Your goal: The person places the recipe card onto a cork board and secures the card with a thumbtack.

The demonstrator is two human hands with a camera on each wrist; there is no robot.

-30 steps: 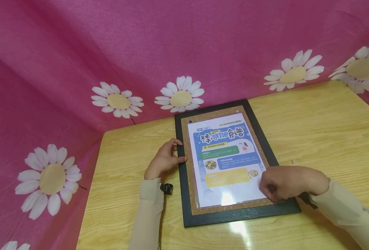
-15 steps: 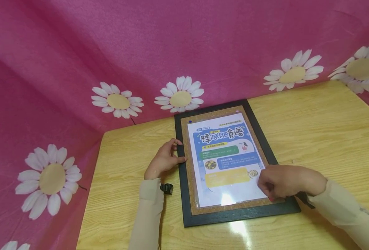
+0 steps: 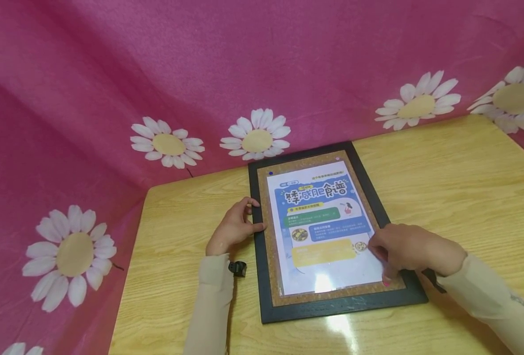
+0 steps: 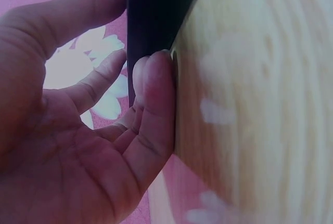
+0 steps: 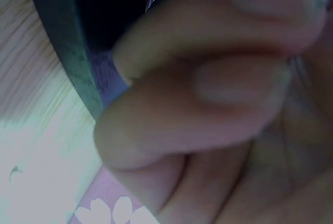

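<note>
A black-framed cork board (image 3: 284,311) lies on the wooden table. On it is a glossy printed sheet (image 3: 328,276) with blue, green and yellow blocks. My left hand (image 3: 232,228) rests on the frame's left edge. In the left wrist view, its thumb touches the black frame (image 4: 156,21) from above and the other fingertips (image 4: 156,73) lie against its side. At the lower right corner my right hand (image 3: 414,249) is over the board, fingers curled. Its thumb tip touches a pink pushpin (image 3: 386,283). The right wrist view shows curled fingers (image 5: 156,125) close up.
A blue pushpin (image 3: 270,173) and a pale pink pushpin (image 3: 337,159) sit in the cork near the sheet's top corners. Behind the table (image 3: 457,167) hangs a pink cloth (image 3: 199,59) with white daisies. The board's top edge is next to the cloth.
My right hand has loosened from a fist; its index finger has moved up from the corner and the pink pushpin shows more plainly. The left hand and board have stayed put.
</note>
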